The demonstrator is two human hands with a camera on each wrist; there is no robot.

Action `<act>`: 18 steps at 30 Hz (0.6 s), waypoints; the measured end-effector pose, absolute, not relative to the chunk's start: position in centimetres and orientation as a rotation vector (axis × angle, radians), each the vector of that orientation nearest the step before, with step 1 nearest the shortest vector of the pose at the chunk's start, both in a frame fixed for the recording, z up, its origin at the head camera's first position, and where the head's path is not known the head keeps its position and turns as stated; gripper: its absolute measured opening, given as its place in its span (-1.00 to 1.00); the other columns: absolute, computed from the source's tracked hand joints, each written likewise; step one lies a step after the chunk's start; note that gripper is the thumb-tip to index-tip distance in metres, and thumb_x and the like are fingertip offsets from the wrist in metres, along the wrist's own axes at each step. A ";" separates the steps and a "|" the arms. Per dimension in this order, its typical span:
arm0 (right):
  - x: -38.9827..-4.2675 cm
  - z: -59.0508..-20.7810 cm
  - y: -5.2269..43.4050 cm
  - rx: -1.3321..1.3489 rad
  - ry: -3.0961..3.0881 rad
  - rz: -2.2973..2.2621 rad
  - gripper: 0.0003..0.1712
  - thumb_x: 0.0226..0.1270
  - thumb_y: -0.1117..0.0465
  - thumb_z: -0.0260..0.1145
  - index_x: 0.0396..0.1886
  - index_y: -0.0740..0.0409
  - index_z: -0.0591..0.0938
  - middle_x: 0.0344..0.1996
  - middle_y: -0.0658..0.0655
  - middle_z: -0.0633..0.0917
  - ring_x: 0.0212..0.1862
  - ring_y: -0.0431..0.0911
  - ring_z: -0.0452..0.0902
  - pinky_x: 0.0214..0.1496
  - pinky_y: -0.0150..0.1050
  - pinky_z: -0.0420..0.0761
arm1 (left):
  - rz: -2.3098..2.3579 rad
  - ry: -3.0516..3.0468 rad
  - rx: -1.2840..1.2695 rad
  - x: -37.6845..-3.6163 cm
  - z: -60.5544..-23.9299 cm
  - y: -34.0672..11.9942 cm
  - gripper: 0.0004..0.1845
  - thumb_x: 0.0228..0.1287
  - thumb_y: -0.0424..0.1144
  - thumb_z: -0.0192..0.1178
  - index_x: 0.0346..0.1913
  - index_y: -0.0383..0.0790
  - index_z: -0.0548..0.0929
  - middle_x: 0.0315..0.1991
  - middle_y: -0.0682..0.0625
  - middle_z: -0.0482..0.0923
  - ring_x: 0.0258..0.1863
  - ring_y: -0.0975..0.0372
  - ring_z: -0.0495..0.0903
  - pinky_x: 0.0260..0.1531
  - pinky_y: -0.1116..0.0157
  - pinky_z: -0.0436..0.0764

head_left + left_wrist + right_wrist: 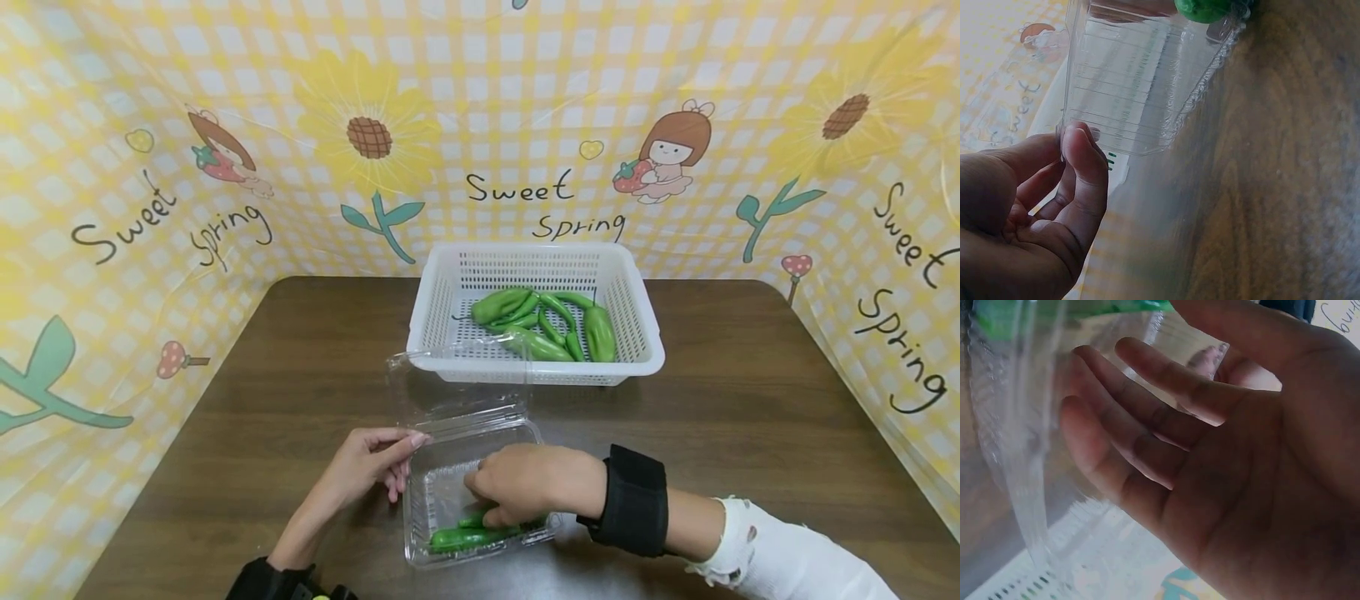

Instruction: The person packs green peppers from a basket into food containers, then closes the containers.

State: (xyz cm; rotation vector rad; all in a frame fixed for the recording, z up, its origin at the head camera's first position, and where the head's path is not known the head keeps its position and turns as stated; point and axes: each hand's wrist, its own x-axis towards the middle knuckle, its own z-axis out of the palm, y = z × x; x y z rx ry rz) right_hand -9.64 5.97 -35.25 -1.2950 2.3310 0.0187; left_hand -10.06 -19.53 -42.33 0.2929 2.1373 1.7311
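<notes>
A clear plastic clamshell box [417, 550] lies on the table, its lid [457, 392] raised toward the back. My left hand [367, 467] pinches the box's left rim near the hinge, thumb against fingers, as the left wrist view also shows. Inside the box, green peppers [457, 540] lie along the front side. My right hand [525, 479] reaches over the box from the right, thumb right at the peppers and partly hiding them. In the right wrist view its fingers [1141, 447] are loosely bent and spread, with nothing between them.
Behind the box stands a white perforated basket [648, 354] holding several green peppers [600, 333]. The raised lid overlaps the basket's front left in the head view. A yellow checked cloth [517, 108] hangs round the back and sides of the brown wooden table [720, 400].
</notes>
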 end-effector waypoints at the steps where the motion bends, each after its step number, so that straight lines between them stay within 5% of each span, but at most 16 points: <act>1: -9.7 -35.0 6.1 -1.293 2.338 0.006 -0.81 0.37 0.00 0.35 -0.20 -0.04 0.59 -0.46 -0.14 0.54 -0.44 -0.30 0.42 -0.41 -0.42 0.44 | 1.729 2.140 0.295 -10.1 -42.3 -19.5 -0.62 0.48 -0.22 0.13 0.12 -0.50 0.61 -0.57 -0.03 0.52 -0.68 0.30 0.58 -0.68 0.22 0.71; 9: -10.2 -32.4 7.4 -1.229 2.390 -0.064 -0.70 0.40 0.00 0.31 0.01 0.01 0.60 -0.15 -0.02 0.70 -0.13 -0.19 0.64 -0.08 -0.32 0.68 | 1.725 2.141 0.294 -10.1 -42.4 -19.5 -0.61 0.47 -0.22 0.14 0.13 -0.50 0.61 -0.56 -0.05 0.52 -0.68 0.29 0.58 -0.68 0.21 0.71; 18: -10.8 -30.5 8.9 -1.215 2.474 -0.120 -0.67 0.38 0.06 0.34 0.04 0.10 0.60 -0.10 0.03 0.71 -0.09 -0.13 0.67 -0.02 -0.27 0.70 | 1.738 2.130 0.305 -10.0 -42.5 -19.6 -0.61 0.48 -0.21 0.13 0.14 -0.49 0.60 -0.58 -0.03 0.52 -0.69 0.29 0.58 -0.68 0.19 0.71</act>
